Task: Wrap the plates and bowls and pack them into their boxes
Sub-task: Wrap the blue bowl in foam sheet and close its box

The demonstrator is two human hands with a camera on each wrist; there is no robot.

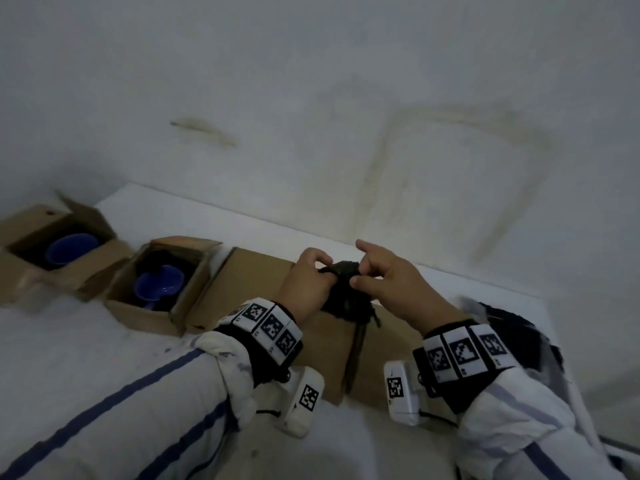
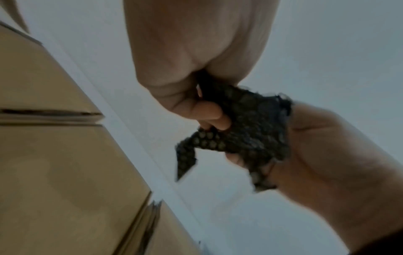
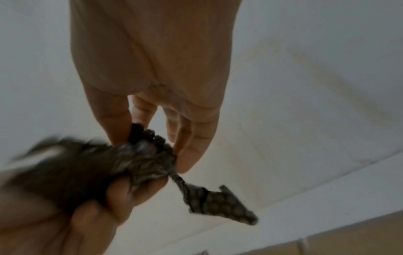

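Both hands hold a crumpled piece of dark bubble wrap (image 1: 341, 289) above a closed cardboard box (image 1: 256, 282). My left hand (image 1: 320, 268) grips its left end with curled fingers; in the left wrist view the fingers (image 2: 209, 117) curl round the wrap (image 2: 246, 127). My right hand (image 1: 363, 271) pinches the right end between thumb and fingers, with the index finger raised. In the right wrist view a loose tail of wrap (image 3: 218, 203) hangs below the pinch. What the wrap holds, if anything, is hidden. Two blue bowls (image 1: 71, 249) (image 1: 159, 285) sit in open boxes at the left.
The open boxes (image 1: 138, 317) (image 1: 20, 271) stand side by side on the white table (image 1: 86, 351), flaps up, lined with dark wrap. More dark material (image 1: 519, 327) lies behind my right wrist. A stained white wall (image 1: 346, 98) rises just behind the table.
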